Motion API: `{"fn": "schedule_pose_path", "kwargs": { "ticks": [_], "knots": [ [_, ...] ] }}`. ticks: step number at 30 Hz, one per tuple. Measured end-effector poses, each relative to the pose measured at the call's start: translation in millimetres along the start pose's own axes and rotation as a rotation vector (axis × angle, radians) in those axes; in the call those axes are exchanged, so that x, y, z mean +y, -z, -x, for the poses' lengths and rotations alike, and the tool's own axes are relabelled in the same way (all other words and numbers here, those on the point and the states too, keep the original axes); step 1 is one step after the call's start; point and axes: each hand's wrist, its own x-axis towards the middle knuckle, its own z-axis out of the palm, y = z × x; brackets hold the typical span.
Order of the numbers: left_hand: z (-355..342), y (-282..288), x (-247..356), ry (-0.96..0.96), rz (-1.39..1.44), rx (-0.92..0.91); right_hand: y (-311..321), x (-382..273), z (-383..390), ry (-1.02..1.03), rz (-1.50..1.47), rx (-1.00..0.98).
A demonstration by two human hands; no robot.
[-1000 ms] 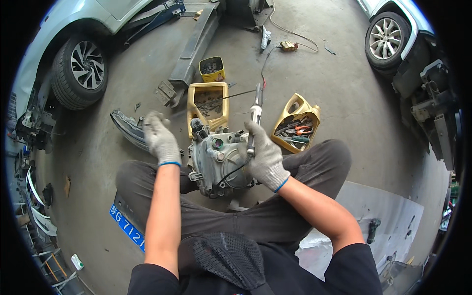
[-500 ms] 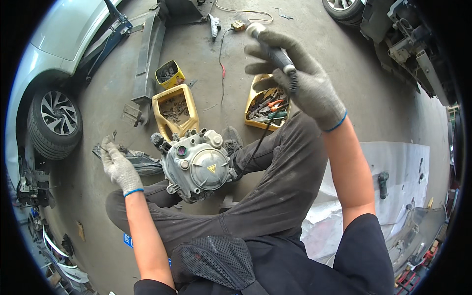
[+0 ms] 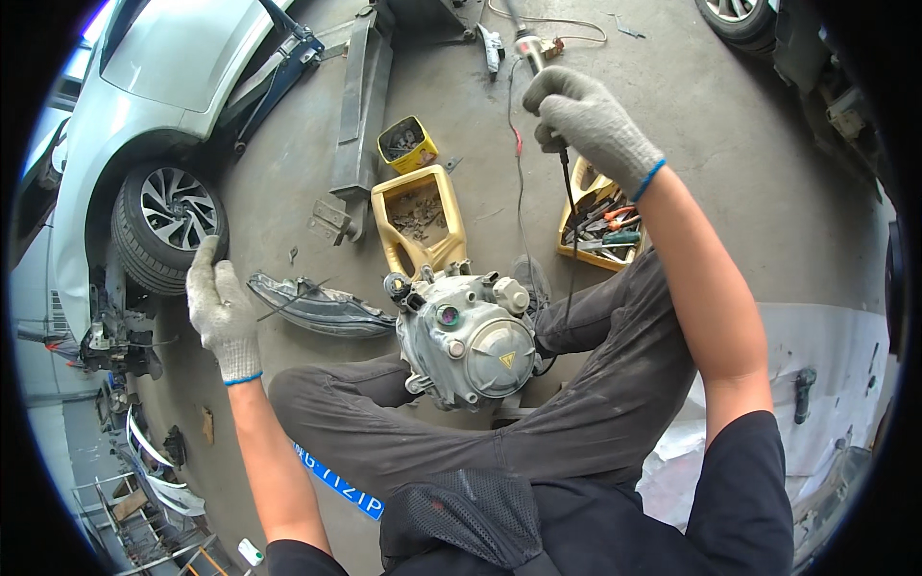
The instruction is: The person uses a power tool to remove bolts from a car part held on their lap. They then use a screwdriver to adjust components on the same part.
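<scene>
My right hand (image 3: 597,127), in a grey knit glove, is closed around a corded pen-shaped tool (image 3: 530,53), which resembles a soldering iron. The silver front points away from me and upward; a black cord hangs below. Out to the left, my gloved left hand (image 3: 223,312) has long fingers extended together, the thumb hidden. A thin dark rod (image 3: 296,299) sticks out from its inner side, apparently pinched there. Between my legs rests a dusty grey car headlight housing (image 3: 468,336), its back with the round cover facing up. Neither hand touches it.
A cut yellow jug (image 3: 381,216) with small debris, a yellow tin (image 3: 429,154) and a yellow tool box (image 3: 565,235) stand beyond the housing. A long dark lamp part (image 3: 331,317) lies left. A lift post (image 3: 360,115) and a raised-side white car (image 3: 144,91) border the left.
My right hand has turned over, its fingers now wrapped around the tool. My left hand has risen outward, its fingers pointing away. The whole view has shifted, moving the scene rightward.
</scene>
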Motion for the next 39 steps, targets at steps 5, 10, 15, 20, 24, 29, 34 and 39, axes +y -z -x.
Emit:
{"fn": "schedule_pose_path", "kwargs": {
  "ticks": [5, 10, 15, 20, 24, 29, 34, 39],
  "knots": [
    [27, -44, 28, 0.065, 0.03, -0.26, -10, 18, -7, -0.029, 0.442, -0.017],
    [77, -101, -64, 0.431, 0.354, -0.424, -97, 8, -77, -0.008, 0.854, -0.064],
    [69, -74, -45, 0.348, 0.089, -0.383, -134, -52, -45, 0.261, 0.947, -0.329],
    [89, -79, -22, 0.701, 0.31, -0.291, -155, -61, -15, 0.288, 0.981, -0.428],
    [89, -82, -72, 0.413, 0.374, -0.48, -134, -93, -20, 0.169, 0.963, -0.489],
    [96, -33, 54, 0.423, 0.513, -0.436, -98, -4, -8, 0.273, 0.836, -0.217],
    [124, -12, 82, 0.61, 0.636, -0.709, -41, 15, 61, 0.008, 0.754, -0.23],
    [150, -29, 85, 0.252, 0.25, -0.772, -16, 21, 56, 0.144, 0.873, -0.285]
  ]
}}
